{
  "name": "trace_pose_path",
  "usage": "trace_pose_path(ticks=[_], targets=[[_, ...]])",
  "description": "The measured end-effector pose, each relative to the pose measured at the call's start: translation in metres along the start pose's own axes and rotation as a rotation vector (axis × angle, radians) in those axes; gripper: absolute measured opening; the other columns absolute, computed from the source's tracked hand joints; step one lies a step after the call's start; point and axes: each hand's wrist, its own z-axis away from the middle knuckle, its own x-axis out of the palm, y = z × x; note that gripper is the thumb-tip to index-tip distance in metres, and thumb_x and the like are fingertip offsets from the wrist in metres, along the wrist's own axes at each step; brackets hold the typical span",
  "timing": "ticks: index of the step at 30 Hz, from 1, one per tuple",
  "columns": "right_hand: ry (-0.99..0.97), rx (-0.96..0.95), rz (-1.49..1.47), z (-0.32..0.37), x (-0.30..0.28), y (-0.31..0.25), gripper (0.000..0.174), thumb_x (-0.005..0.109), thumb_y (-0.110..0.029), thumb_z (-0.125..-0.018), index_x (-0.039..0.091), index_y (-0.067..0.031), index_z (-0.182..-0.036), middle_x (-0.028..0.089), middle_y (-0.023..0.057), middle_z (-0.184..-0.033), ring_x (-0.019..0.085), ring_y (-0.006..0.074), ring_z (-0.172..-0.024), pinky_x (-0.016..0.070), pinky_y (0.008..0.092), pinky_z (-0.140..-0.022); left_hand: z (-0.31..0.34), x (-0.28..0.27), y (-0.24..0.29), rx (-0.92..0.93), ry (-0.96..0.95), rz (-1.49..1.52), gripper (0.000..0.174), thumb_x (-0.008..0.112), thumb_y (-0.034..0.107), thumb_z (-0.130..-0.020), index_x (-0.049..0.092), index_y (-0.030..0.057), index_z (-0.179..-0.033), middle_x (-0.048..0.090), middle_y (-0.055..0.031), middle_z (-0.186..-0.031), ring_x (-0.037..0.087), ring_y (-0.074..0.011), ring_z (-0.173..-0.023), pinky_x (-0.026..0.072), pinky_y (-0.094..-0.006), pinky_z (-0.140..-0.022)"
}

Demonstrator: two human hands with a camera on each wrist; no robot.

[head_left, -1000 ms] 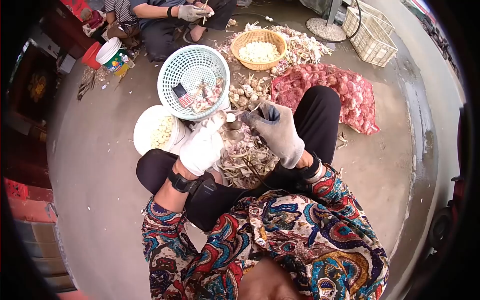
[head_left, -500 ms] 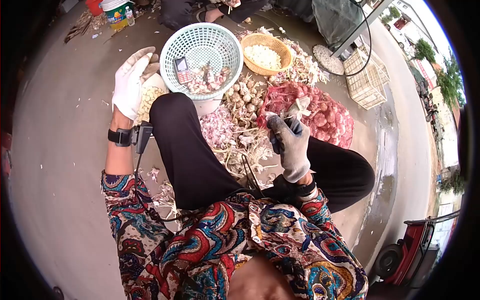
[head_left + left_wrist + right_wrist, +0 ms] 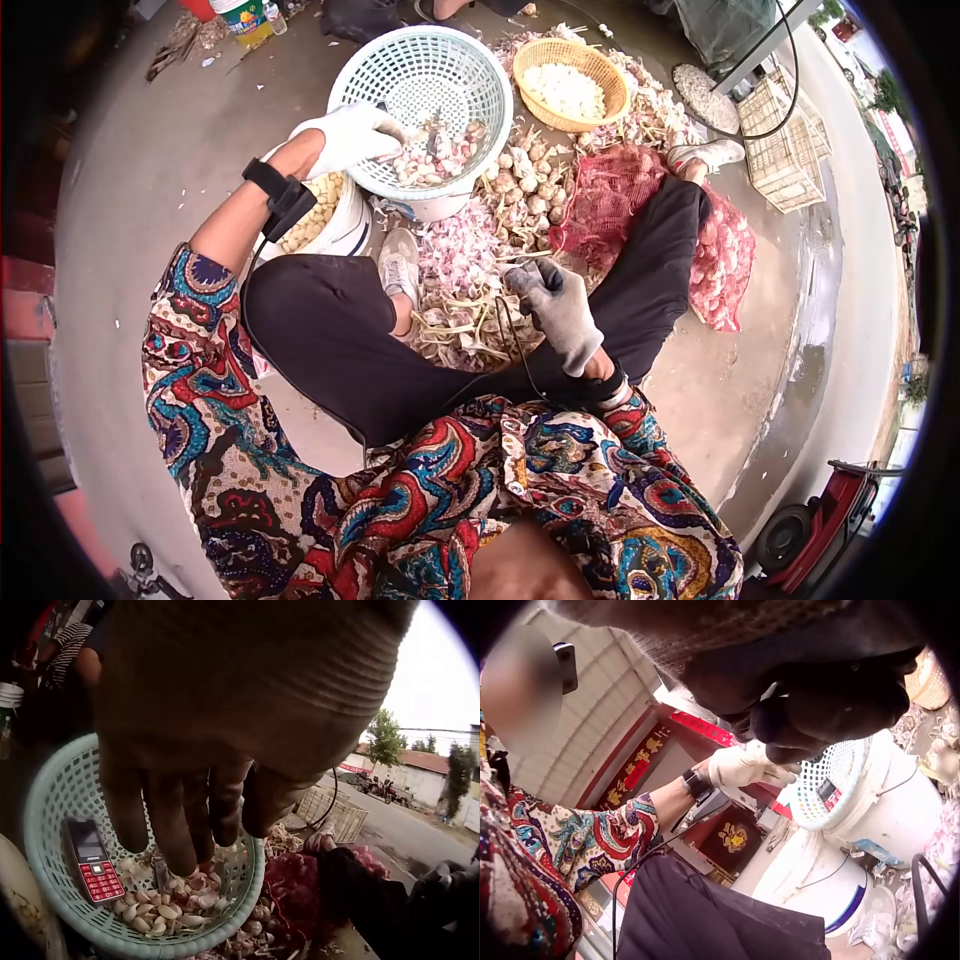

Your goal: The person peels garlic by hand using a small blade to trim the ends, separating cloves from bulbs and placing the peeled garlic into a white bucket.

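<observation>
My white-gloved left hand [image 3: 345, 137] reaches over the left side of the pale green basket [image 3: 400, 70]. In the left wrist view that hand [image 3: 232, 727] has its fingers extended downward above garlic cloves [image 3: 154, 913], beside a red-and-black phone [image 3: 91, 862]. Whether a fingertip touches a clove cannot be told. The grey-gloved right hand [image 3: 562, 312] stays above the peelings between my legs. Its fingers are curled, and a small shiny object [image 3: 769, 691] shows between them in the right wrist view, mostly hidden.
A white bucket [image 3: 345, 225] of peeled cloves stands left of the green basket. Behind and to the right are an orange basket [image 3: 530, 55] of cloves, loose bulbs [image 3: 525, 180], a red net sack [image 3: 725, 260] and plastic crates [image 3: 785, 150]. A cord hangs near my right hand.
My left hand has gone from between my knees to above the clove bucket, then rightward over the green basket. The pale husk seen at the right hand half a second ago is gone from it.
</observation>
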Motion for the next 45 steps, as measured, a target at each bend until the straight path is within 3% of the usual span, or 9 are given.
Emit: trace_pose_path(ticks=[6,16,23,25,27,28,34,42,45], targets=[[-0.098,-0.095,0.121,-0.018,-0.003,0.02,0.034,0.073,-0.025,-0.096,0.066,0.0068,-0.106,0.057,-0.0008,-0.078,0.046,0.006,-0.074,0.0436,0.0255,-0.068,-0.072,0.065,0.002,0.043,0.111,-0.352,0.036,0.055,0.021,-0.093,0.068,0.0111,-0.126,0.066,-0.0222,-0.123,0.063,-0.0391,-0.113,0.0482,-0.0431,-0.099],[-0.076,0.041,0.135,-0.011,-0.014,0.01,0.041,0.073,-0.029,-0.096,0.064,0.0045,-0.118,0.058,0.0016,-0.077,0.048,0.0063,-0.071,0.0454,0.0265,-0.067,-0.104,0.116,-0.04,0.077,0.209,-0.488,0.036,0.061,0.044,-0.094,0.063,0.0118,-0.111,0.062,-0.0166,-0.114,0.064,-0.037,-0.104,0.0502,-0.0478,-0.084],[-0.026,0.044,0.403,-0.011,-0.019,-0.001,0.039,0.072,-0.036,-0.093,0.065,-0.004,-0.114,0.073,0.0144,-0.093,0.071,0.0271,-0.084,0.0547,0.0374,-0.079,-0.071,0.104,0.004,-0.139,0.4,0.688,0.023,0.073,0.022,-0.095,0.066,0.0012,-0.103,0.069,-0.0048,-0.088,0.067,-0.0096,-0.071,0.0542,-0.0232,-0.058],[0.148,-0.164,0.108,-0.031,-0.009,0.04,0.04,0.074,-0.023,-0.096,0.062,0.0024,-0.125,0.064,-0.0009,-0.085,0.051,0.0051,-0.075,0.0469,0.0225,-0.07,-0.055,0.105,0.012,-0.119,0.348,0.735,0.027,0.077,0.025,-0.092,0.065,0.0035,-0.104,0.069,-0.0015,-0.086,0.065,-0.0085,-0.068,0.0509,-0.0221,-0.06],[0.179,-0.198,0.082,-0.031,-0.011,0.009,0.046,0.072,-0.021,-0.098,0.058,0.0013,-0.136,0.067,-0.004,-0.092,0.05,0.0021,-0.072,0.0466,0.0203,-0.068,-0.034,0.12,0.031,-0.158,0.204,0.675,0.029,0.08,0.027,-0.09,0.066,0.0047,-0.103,0.07,-0.0005,-0.087,0.065,-0.0069,-0.07,0.0463,-0.021,-0.061],[0.174,-0.191,0.217,-0.03,-0.017,0.006,0.044,0.069,-0.033,-0.096,0.061,-0.0101,-0.133,0.075,0.0135,-0.097,0.074,0.0257,-0.087,0.0569,0.0353,-0.077,-0.022,0.128,0.044,-0.159,0.071,0.709,0.027,0.079,0.024,-0.091,0.066,0.0039,-0.102,0.07,-0.0012,-0.086,0.065,-0.0077,-0.072,0.0486,-0.0219,-0.065],[0.154,-0.281,0.409,-0.022,-0.007,0.003,0.029,0.074,-0.026,-0.092,0.065,-0.0039,-0.108,0.069,0.0171,-0.086,0.072,0.0305,-0.082,0.0553,0.0395,-0.073,0.033,0.178,0.063,-0.112,-0.044,0.985,0.024,0.061,0.005,-0.097,0.062,-0.0015,-0.12,0.071,-0.0054,-0.104,0.069,-0.0132,-0.087,0.0562,-0.0269,-0.08],[0.283,-0.338,-0.114,-0.024,0.012,0.037,0.026,0.071,-0.017,-0.098,0.056,0.0015,-0.09,0.049,-0.0024,-0.07,0.039,0.0082,-0.068,0.0424,0.0295,-0.06,0.055,0.225,0.047,-0.095,0.072,1.659,0.021,0.057,0.016,-0.103,0.063,0.0035,-0.119,0.068,-0.0083,-0.113,0.068,-0.0247,-0.102,0.0544,-0.042,-0.095],[0.183,-0.233,0.169,-0.002,-0.014,0.004,0.029,0.072,-0.021,-0.098,0.065,0.0029,-0.112,0.061,0.0002,-0.082,0.048,0.0058,-0.076,0.047,0.0242,-0.07,0.062,0.234,0.029,-0.107,0.041,1.915,0.02,0.053,0.014,-0.104,0.063,0.0019,-0.116,0.069,-0.0128,-0.112,0.068,-0.0297,-0.104,0.0543,-0.0462,-0.098]])
